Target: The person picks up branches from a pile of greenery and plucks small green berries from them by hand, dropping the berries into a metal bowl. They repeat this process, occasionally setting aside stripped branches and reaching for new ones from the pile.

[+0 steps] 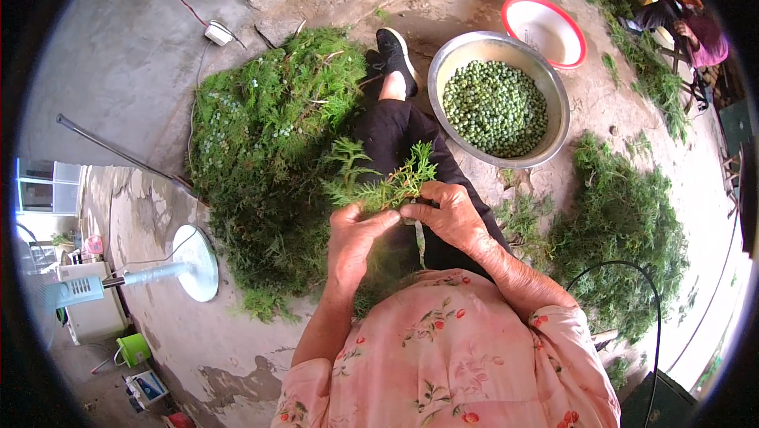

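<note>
Above my lap, both hands are pinched around a green evergreen sprig (409, 177) with flat, scaly leaves. My left hand (353, 240) grips it from the left, thumb pointing right. My right hand (455, 217) closes on it from the right, its fingertips almost touching the left thumb; whatever lies right between the fingertips is too small to make out. Beyond my right hand stands a wide metal basin (437, 108) holding many small green seed cones (496, 109). A large heap of cut evergreen branches (277, 112), dotted with pale cones, lies left of my legs.
A white, red-rimmed basin (545, 30) sits behind the metal one. More evergreen clippings (621, 230) lie at the right. On the left are a pale blue stand fan (195, 262), a power strip (219, 33) with cords and a green bucket (134, 349). Another person (706, 37) sits far right.
</note>
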Demonstrator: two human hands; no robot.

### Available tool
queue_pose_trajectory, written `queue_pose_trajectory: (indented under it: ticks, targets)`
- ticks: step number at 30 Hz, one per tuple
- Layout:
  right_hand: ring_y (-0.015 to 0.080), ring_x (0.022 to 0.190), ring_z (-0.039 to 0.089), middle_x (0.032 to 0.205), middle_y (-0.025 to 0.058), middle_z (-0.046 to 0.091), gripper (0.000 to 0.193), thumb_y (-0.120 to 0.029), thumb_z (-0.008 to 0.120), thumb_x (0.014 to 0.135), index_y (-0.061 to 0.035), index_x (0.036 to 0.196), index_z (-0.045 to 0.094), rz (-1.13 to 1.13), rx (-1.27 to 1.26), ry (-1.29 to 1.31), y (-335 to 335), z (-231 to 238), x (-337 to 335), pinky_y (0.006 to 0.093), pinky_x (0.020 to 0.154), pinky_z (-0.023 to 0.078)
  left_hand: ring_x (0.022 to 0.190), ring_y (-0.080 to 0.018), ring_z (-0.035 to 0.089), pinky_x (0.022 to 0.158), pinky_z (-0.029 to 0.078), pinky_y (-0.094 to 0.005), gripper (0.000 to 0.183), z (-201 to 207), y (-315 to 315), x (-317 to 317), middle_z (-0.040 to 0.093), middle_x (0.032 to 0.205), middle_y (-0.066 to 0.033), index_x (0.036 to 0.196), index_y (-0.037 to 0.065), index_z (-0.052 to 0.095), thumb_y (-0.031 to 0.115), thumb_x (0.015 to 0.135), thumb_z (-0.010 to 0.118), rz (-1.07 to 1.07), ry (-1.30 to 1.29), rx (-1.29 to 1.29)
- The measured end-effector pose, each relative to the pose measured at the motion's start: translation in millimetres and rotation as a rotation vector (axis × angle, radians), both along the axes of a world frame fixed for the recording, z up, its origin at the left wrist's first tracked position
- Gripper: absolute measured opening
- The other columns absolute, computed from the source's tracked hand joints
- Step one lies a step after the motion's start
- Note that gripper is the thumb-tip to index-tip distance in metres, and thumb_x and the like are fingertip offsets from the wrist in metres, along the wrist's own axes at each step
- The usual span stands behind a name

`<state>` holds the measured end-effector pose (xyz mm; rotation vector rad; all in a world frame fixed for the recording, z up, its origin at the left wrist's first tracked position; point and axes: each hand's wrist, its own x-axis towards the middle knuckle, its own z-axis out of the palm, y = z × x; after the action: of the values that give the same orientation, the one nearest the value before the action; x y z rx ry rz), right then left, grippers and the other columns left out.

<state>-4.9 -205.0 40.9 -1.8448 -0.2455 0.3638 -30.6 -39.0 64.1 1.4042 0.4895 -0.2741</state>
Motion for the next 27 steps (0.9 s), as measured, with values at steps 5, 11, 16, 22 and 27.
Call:
queue_pose_trajectory:
  ticks: [5,11,16,22,27]
  targets:
    - [0.0154,0.062,0.052,0.07,0.0082,0.058,0.02,-0.012,0.068,0.075,0.003,0.086,0.061,-0.147,-0.075,-0.118,8.2,-7.9,-7.9,0.0309,0.061,0.044,0.054,-0.0033,0.046,0.048,0.035,-0.0187,0.011,-16.9,4.9,-3.3,0.06,0.069,0.0019,0.083,0.002,0.067,0.004,0.072,0.07,-0.093,-0.021,0.102]
    - [0.0109,0.056,0.05,0.067,0.0035,0.056,0.011,-0.012,0.06,0.081,-0.0032,0.087,0.056,-0.497,0.56,0.411,-8.3,-12.6,6.6,0.0243,0.052,0.04,0.05,-0.004,0.046,0.045,0.032,-0.0195,0.007,-10.7,7.9,-1.9,0.06,0.065,0.0019,0.076,0.004,0.068,0.002,0.07,0.07,0.08,-0.079,0.026]
    - [0.0114,0.053,0.048,0.064,0.0033,0.054,0.006,-0.01,0.056,0.083,-0.0077,0.085,0.051,-0.479,1.004,0.609,-14.0,-2.9,7.7,0.0222,0.05,0.038,0.049,-0.0045,0.047,0.045,0.033,-0.0204,0.005,-14.5,16.3,0.9,0.061,0.063,0.0009,0.072,0.004,0.068,0.0,0.07,0.07,0.084,-0.088,-0.039]
    - [0.0179,0.065,0.055,0.077,0.0086,0.061,0.022,-0.012,0.064,0.08,-0.0028,0.099,0.059,-0.028,-0.014,-0.127,-12.3,7.8,3.7,0.0285,0.063,0.045,0.05,-0.0038,0.048,0.045,0.034,-0.0188,0.009,-17.0,13.7,-0.4,0.063,0.068,0.0001,0.078,0.003,0.068,0.001,0.07,0.07,0.033,-0.057,0.033]
    - [0.0286,0.071,0.06,0.081,0.0136,0.062,0.022,-0.008,0.067,0.075,-0.0007,0.095,0.06,0.075,-0.114,-0.334,-3.4,-12.7,1.1,0.0296,0.064,0.047,0.052,-0.003,0.049,0.046,0.035,-0.0174,0.01,-13.4,11.1,-3.3,0.062,0.069,0.0012,0.08,0.003,0.067,0.001,0.071,0.07,-0.012,-0.1,0.089]
